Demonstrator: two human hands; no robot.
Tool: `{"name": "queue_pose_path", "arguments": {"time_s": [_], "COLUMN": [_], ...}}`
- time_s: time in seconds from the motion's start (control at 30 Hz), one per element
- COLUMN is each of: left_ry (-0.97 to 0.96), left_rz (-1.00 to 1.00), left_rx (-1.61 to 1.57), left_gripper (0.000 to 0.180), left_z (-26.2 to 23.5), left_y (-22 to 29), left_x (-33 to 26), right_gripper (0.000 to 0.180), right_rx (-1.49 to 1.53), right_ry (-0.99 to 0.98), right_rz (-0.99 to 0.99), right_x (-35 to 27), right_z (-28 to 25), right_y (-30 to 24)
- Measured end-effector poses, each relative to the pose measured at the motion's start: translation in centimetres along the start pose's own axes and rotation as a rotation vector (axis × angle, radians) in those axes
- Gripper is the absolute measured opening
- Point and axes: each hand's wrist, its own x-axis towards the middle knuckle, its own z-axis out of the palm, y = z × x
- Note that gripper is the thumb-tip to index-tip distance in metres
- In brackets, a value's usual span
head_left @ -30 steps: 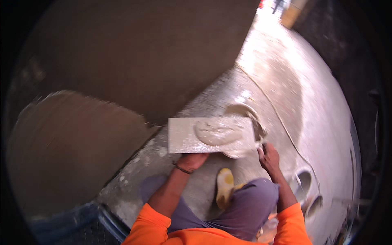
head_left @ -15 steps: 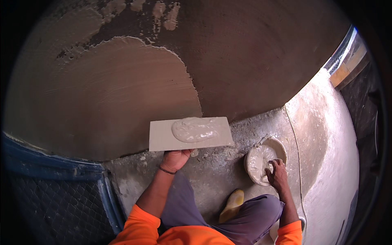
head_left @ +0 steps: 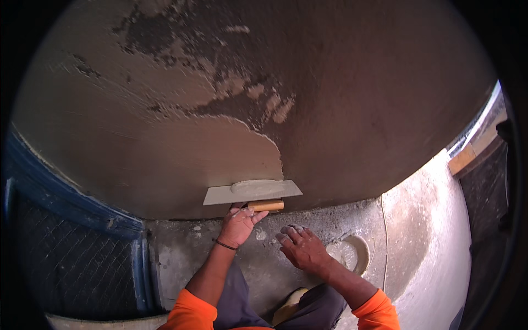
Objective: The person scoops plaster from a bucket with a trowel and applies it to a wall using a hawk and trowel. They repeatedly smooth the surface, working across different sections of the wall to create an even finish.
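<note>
A rectangular plastering trowel with a wooden handle is held in my left hand, its flat blade raised close to the wall. On the blade lies a mound of wet, pale plaster. My fingers are at the left end of the handle. To the right and lower, my right hand is off the trowel, fingers apart and smeared with plaster, nothing visible in it. Behind that wrist sits a round bucket of wet plaster, partly hidden by my forearm.
The wall ahead is dark on the right, with a smooth coated patch on the left. A blue-framed mesh panel stands at left. A thin cord runs along the plaster-spotted floor, right of the bucket.
My right hand has left the bucket and moved left toward the trowel. The trowel now tilts, showing its handle, nearer the wall. The view has shifted upward.
</note>
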Motion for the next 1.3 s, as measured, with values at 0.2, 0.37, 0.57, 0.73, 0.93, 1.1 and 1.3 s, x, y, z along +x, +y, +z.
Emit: {"name": "queue_pose_path", "arguments": {"time_s": [0.2,0.37,0.57,0.73,0.93,1.1,1.3], "left_ry": [-0.002,0.054,0.152,0.165,0.129,0.049,-0.099], "left_rz": [-0.001,-0.020,-0.033,-0.058,0.010,0.094,0.333], "left_rx": [-0.015,0.014,0.067,0.121,0.178,0.273,0.440], "left_gripper": [0.044,0.046,0.042,0.046,0.043,0.038,0.021], "left_z": [6.2,15.3,26.6,36.5,50.4,61.3,73.2], "left_y": [4.5,9.6,16.4,22.7,30.4,36.9,44.2], "left_x": [-1.3,-2.2,-2.7,-3.2,-4.1,-4.1,-3.9], "right_gripper": [0.035,0.033,0.036,0.035,0.036,0.039,0.037], "right_rx": [0.050,0.213,0.327,0.372,0.240,0.292,0.242], "right_ry": [-0.100,-0.304,-0.331,-0.254,-0.111,-0.094,-0.001], "right_rz": [0.001,0.172,0.289,0.268,0.173,0.186,0.042], "right_x": [0.1,-3.6,-9.2,-9.7,-5.4,-3.4,-1.1], "right_z": [-7.4,-15.3,-24.3,-31.8,-40.7,-44.9,-47.7], "right_y": [-1.8,-4.0,-6.6,-7.2,-6.9,-7.3,-7.3]}}
